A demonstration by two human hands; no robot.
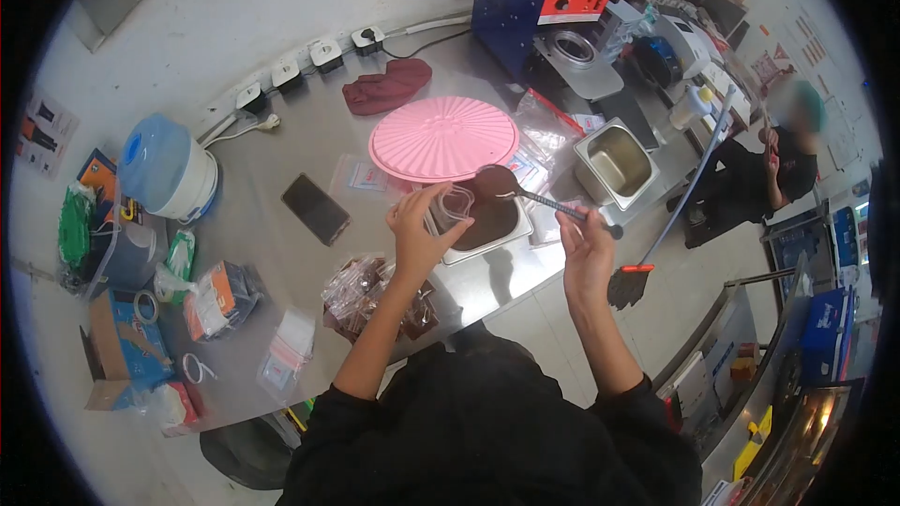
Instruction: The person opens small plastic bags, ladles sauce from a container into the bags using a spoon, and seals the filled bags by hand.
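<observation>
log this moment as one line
left hand: holding clear bag | right hand: gripping ladle by handle | ladle bowl: beside bag, near pan | pink lid: beyond pan

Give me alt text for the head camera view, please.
A person's left hand holds a clear bag and right hand a ladle, at a metal tub. A pink lid, phone and packets are nearby.

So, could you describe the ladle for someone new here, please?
On the steel table, find the big pink lid. Just below its right side, over a steel container, is the ladle. Among its neighbours, only it pairs a dark round bowl with a long thin handle, held in the right hand.
</observation>
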